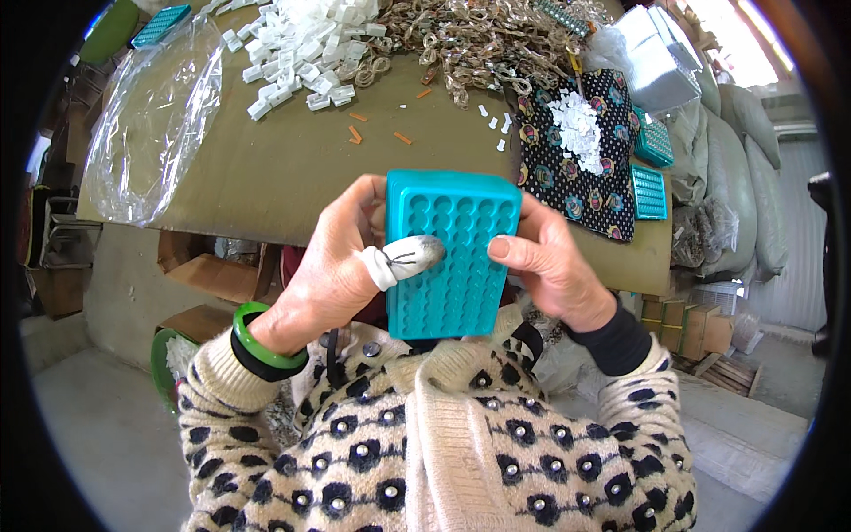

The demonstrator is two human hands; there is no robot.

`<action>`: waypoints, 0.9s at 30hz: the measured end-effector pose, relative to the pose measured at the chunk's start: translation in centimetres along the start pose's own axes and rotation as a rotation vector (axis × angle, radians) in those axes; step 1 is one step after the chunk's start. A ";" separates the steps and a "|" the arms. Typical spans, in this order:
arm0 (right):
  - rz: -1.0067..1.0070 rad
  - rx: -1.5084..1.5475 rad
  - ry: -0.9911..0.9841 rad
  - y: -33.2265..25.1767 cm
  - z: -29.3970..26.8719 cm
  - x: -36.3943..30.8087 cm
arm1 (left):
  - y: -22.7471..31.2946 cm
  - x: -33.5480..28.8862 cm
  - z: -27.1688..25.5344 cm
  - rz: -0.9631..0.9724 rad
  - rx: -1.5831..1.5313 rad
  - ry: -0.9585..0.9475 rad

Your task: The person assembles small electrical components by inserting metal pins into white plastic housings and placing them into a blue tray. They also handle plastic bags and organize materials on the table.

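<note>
Both my hands hold up a teal plastic tray (455, 293) with rows of round hollows, in front of my body at the table's near edge. My left hand (332, 257) grips its left side, and the thumb, wrapped in a white cover tied with dark thread, lies across the hollows. On the opposite side my right hand (551, 262) pinches the tray's edge, thumb on the face. The fingers behind the tray are mostly hidden. Past it, a heap of small white pieces (576, 129) rests on a dark patterned cloth (567, 191).
White plastic blocks (310, 49) and coiled brown cables (470, 44) are piled along the table's (292, 168) far side. A clear plastic bag (160, 124) lies at left. More teal trays (649, 191) sit at right beside full sacks (736, 177). Cardboard boxes (217, 275) stand below the table.
</note>
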State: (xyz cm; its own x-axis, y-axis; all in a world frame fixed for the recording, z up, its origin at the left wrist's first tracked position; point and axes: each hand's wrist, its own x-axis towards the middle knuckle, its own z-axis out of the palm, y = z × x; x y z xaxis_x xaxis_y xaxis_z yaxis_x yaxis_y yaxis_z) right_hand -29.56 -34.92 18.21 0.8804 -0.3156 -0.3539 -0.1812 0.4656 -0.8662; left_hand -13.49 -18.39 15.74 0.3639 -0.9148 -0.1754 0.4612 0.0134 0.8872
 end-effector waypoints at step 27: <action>-1.365 -1.395 0.187 -1.4 -10.3 9.5 | 0.0 16.1 -2.0 1.231 1.260 -0.177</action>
State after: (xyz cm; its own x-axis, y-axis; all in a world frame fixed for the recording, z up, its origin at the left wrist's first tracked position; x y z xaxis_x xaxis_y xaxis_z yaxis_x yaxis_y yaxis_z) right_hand -25.49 -47.08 12.41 0.6754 0.0483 0.7359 0.2227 -0.9646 -0.1410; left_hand -6.00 -32.32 12.00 -0.1358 -0.6446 0.7523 -0.8621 0.4511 0.2309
